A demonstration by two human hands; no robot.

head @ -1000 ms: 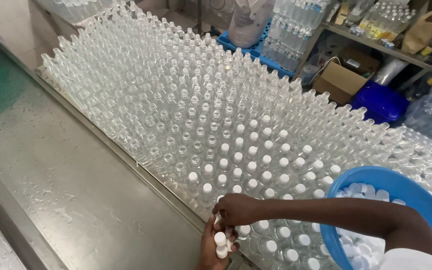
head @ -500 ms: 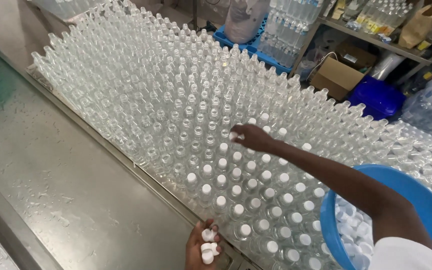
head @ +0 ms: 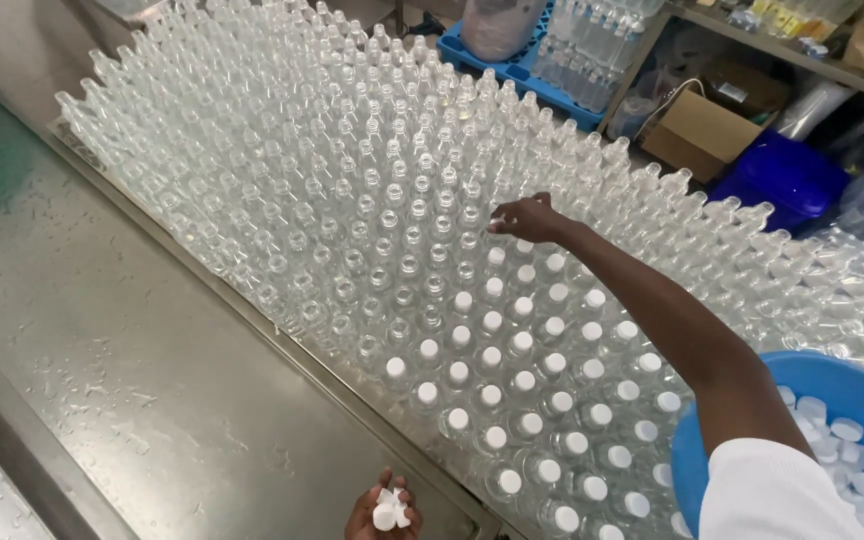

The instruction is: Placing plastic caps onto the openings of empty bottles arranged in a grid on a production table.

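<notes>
Steel table, bottles, right hand above

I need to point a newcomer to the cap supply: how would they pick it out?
Start at the big field of clear bottles and follow its capped rows to the lower right corner. There sits a round blue basin, the only blue tub touching the bottles, holding loose white caps.

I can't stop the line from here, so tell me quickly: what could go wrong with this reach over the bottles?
1. The right hand stretches far over the capped bottles, forearm low above them; a dip could knock some and topple their tightly packed neighbours.
2. The left hand holds several loose white caps over the wet steel table; one could slip out.
3. The open bottles have exposed necks, so a cap may sit crooked.
</notes>
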